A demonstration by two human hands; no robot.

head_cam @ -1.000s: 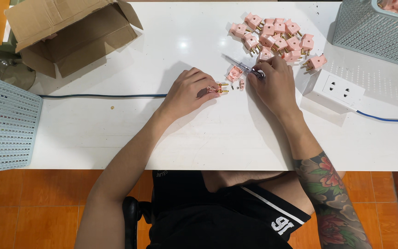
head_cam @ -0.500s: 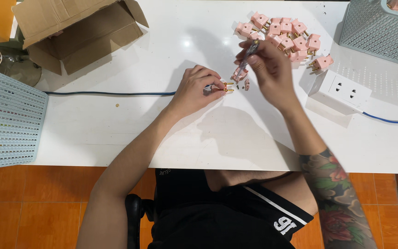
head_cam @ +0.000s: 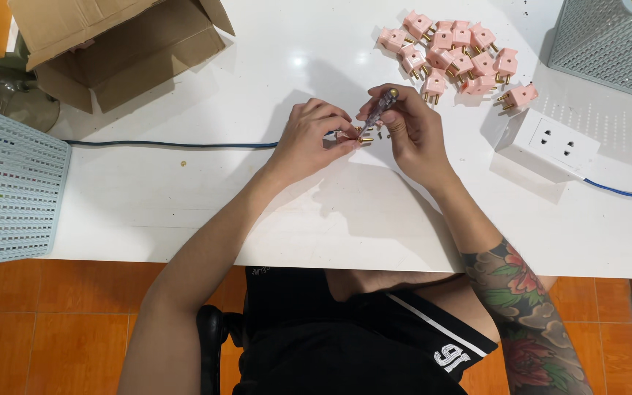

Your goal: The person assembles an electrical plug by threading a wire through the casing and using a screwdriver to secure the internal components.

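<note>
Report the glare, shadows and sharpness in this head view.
Head view: a small bright glare spot on the white table; soft shadows fall beneath the left hand and right hand and beside the white socket box; focus is sharp throughout, no motion blur.

Pink plugs on a white table, over an orange floor

The plugs [head_cam: 453,55] are pale pink with brass-coloured pins; the socket block [head_cam: 550,141] is white, its cable [head_cam: 170,144] dark blue. The screwdriver [head_cam: 380,110] has a dark, translucent handle. The table [head_cam: 184,197] is glossy white, the floor tiles [head_cam: 53,322] orange. The cardboard box [head_cam: 111,44] is plain brown. The left basket [head_cam: 9,190] is pale grey-blue mesh, the right basket [head_cam: 608,44] grey mesh. The shorts [head_cam: 345,336] are black with a white stripe; the right forearm [head_cam: 528,307] bears a red, green and grey floral tattoo.
</note>
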